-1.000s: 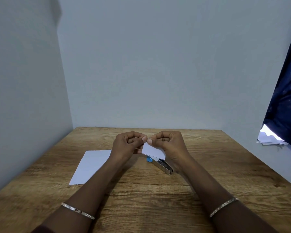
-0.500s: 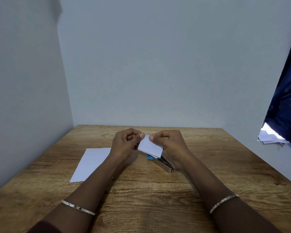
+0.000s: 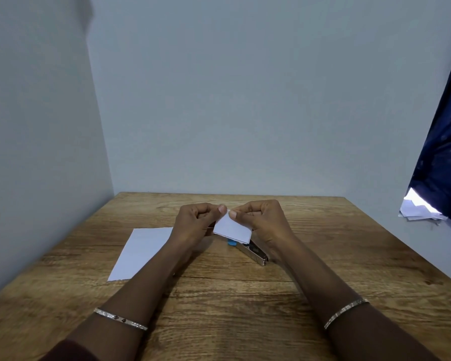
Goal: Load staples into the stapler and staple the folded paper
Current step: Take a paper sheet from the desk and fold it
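left hand (image 3: 195, 222) + right hand (image 3: 261, 220): both pinch small folded paper (image 3: 232, 229) | stapler (image 3: 253, 252): just below, nearer right, axis diagonal

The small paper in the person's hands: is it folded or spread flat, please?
Folded: the small paper shows doubled layered edges along its lower side, pinched at the top by the left hand and right hand.

Stapler (image 3: 254, 252) lies on the table (image 3: 245, 308), right of the flat sheet (image 3: 141, 252); folded paper (image 3: 232, 228) above it.
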`<state>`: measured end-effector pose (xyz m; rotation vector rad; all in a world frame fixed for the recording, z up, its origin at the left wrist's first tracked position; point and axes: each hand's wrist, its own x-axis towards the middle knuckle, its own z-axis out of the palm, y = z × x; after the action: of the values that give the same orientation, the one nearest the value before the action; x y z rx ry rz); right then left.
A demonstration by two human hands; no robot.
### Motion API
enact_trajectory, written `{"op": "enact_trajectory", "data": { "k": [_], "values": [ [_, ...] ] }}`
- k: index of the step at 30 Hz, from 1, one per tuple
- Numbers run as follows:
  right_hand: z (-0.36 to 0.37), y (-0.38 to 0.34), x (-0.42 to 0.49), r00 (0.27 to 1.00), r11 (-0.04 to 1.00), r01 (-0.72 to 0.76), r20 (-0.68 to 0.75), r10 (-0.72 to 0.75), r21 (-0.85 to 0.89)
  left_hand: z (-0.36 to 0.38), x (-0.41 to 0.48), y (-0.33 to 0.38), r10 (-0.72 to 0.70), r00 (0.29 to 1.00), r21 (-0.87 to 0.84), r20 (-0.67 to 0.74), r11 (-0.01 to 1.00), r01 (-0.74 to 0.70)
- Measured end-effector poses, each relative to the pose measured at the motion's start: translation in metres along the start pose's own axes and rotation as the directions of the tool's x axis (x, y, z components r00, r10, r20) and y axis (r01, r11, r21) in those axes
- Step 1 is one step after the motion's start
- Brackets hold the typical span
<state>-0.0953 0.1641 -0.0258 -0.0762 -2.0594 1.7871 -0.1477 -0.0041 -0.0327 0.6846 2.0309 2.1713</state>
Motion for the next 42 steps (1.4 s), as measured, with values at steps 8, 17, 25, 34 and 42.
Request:
{"op": "enact_trajectory", "data": {
  "k": [8, 17, 25, 34, 42],
  "values": [
    [0.000, -0.003, -0.001, 0.999, 0.999, -0.030, -0.011, 0.030, 0.039, -0.002, 0.005, -0.003, 0.027, 1.000, -0.024, 0.007, 0.999, -0.027],
    [0.000, -0.002, -0.001, 0.999, 0.998, -0.035, 0.019, 0.034, 0.052, -0.003, 0.007, -0.005, 0.027, 0.999, -0.010, -0.032, 1.000, -0.027],
    [-0.005, -0.005, 0.001, 0.998, 0.997, -0.050, 0.029, 0.048, 0.057, -0.005, 0.008, -0.007, -0.029, 0.999, -0.113, -0.034, 0.993, 0.025],
    [-0.007, -0.007, -0.002, 0.999, 0.998, 0.029, 0.030, -0.028, -0.055, -0.002, 0.007, -0.007, -0.073, 0.995, -0.083, 0.069, 0.993, 0.078],
    [-0.007, -0.002, 0.001, 0.996, 0.995, 0.059, 0.073, -0.053, -0.081, -0.001, 0.006, -0.008, -0.015, 0.998, -0.087, 0.068, 0.996, 0.021]
  ]
}}
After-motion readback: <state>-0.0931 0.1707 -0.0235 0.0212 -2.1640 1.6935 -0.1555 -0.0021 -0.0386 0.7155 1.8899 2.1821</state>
